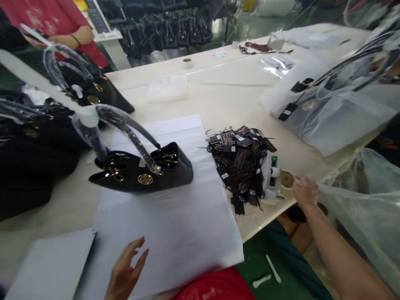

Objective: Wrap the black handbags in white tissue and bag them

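My left hand (126, 268) hovers over a stack of white paper sheets (175, 225), its fingers apart and nothing in them. On the sheets stands a black handbag (146, 173) with a round gold emblem and plastic-wrapped handles, which hang over a white rod (89, 116). My right hand (306, 191) is at the table's front edge, right beside a roll of tape (286, 179). Its fingers are blurred, so whether they grip the roll is unclear. A pile of black hang tags (240, 160) lies between the sheets and the roll, next to a small white box (271, 177).
A bag in clear plastic (331, 104) stands at right, above a hanging translucent plastic sheet (368, 196). Other black handbags (100, 93) are at left, near a person in red (67, 29). A white board (50, 266) lies front left. Another tape roll (187, 62) sits farther back.
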The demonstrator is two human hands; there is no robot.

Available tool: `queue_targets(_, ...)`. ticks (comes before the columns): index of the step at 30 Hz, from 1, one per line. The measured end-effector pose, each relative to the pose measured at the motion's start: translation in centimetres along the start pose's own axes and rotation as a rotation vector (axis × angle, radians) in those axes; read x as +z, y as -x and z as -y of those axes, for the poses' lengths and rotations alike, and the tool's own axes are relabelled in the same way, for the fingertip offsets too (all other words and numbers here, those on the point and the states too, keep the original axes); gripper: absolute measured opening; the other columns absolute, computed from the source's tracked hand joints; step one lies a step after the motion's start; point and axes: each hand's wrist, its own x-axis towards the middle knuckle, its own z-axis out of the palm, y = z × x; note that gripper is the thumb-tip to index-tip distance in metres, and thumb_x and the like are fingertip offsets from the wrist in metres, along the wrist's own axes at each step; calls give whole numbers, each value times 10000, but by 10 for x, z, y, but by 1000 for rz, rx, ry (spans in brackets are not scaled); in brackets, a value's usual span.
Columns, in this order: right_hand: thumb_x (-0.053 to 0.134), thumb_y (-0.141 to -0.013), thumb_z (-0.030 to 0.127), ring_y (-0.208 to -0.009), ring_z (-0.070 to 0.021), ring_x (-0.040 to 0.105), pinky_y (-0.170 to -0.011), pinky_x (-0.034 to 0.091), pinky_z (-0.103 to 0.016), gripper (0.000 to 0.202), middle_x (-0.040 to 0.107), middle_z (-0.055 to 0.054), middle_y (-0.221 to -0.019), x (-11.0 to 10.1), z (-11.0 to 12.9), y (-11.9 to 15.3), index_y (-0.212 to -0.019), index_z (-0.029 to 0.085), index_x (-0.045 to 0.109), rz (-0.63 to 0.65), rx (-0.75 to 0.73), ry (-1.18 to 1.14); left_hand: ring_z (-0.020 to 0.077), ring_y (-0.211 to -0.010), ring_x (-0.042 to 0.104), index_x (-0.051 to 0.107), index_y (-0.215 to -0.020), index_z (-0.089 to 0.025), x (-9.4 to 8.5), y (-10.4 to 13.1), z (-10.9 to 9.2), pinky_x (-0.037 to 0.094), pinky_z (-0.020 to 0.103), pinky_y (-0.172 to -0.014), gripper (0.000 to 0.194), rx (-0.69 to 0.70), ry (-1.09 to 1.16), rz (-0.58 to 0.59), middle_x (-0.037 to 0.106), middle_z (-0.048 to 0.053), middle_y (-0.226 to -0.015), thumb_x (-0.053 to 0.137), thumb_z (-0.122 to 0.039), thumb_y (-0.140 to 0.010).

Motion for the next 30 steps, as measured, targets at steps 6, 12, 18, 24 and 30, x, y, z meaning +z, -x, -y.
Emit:
queue_targets(6, 445, -838, 569, -632, -212, 568, -593, 450, -336, 445, 626, -95, -732, -11, 50, 116, -785, 165, 624, -271, -204, -443, 227, -1058, 607, 442, -1284, -201, 32, 51, -6, 542, 351, -867, 424, 116, -142, 194, 628, 114, -1151, 462, -283, -868)
queue_targets(12, 390, -941, 285, -783, -161, 585, -706, 471, -275, 273, 648, -77, -870, 25, 164, 257, -839, 191, 625, 403, -1334, -597, 263, -1243, 455, 402, -1335, -155, 43, 64, 0, 473, 416, -966, 505, 44, -188, 388, 517, 145, -1312, 475, -247, -844)
queue_targets(18, 484, -906, 270, -1206, -232, 451, -1009, 350, -439, 338, 529, -81, -1301, 60, 195, 297, -1241, 268, 525, 563, -1732, -419, 165, -1169, 527, 464, -1280, -210, 36, 53, 13, 482, 332, -970, 463, -71, -8, 410, 560, 77, -1273, 422, -151, -823)
queue_targets(24, 522, -886, 343, -1191, -260, 482, -996, 380, -442, 416, 521, -134, -1313, 85, 194, 298, -1271, 187, 515, 508, -1778, -326, 194, -1067, 586, 513, -1201, -177, 25, 78, 23, 520, 366, -915, 351, -239, -46, 192, 622, 104, -1128, 412, -206, -866)
queue_targets(30, 518, -888, 360, -1121, -263, 518, -948, 416, -425, 425, 554, -136, -1267, 77, 207, 294, -1256, 148, 525, 556, -1671, -299, 246, -1113, 547, 468, -1246, -170, 10, 120, 4, 499, 424, -925, 368, -247, -165, 92, 587, 136, -1162, 427, -258, -892)
